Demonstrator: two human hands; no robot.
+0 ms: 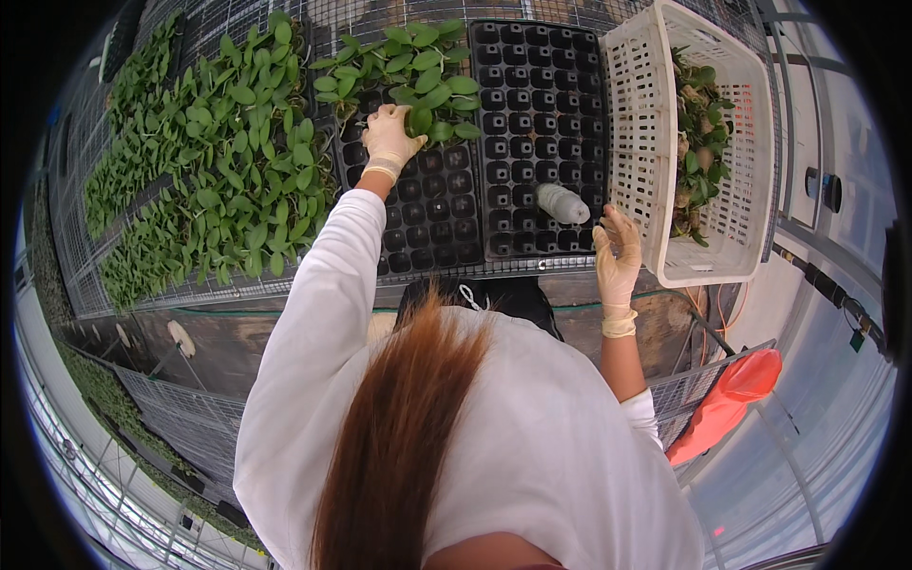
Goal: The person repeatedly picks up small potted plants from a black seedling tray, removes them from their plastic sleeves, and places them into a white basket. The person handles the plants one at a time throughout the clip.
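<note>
My left hand, in a pale rubber glove, reaches over a black plug tray at the edge of its leafy seedlings. Its fingertips are partly hidden among the cells and leaves, so whether they pinch a seedling is unclear. My right hand, gloved alike, hovers by the near right corner of a second black plug tray, with fingers apart and nothing in them. On that tray lies a whitish, ribbed, tapered object, perhaps a stack of clear plastic cups. The white plastic crate stands just right of my right hand.
Inside the crate are plants with bare roots. More trays of green seedlings fill the left of the wire mesh bench. Behind me, a red plastic bag or cloth hangs over another mesh bench.
</note>
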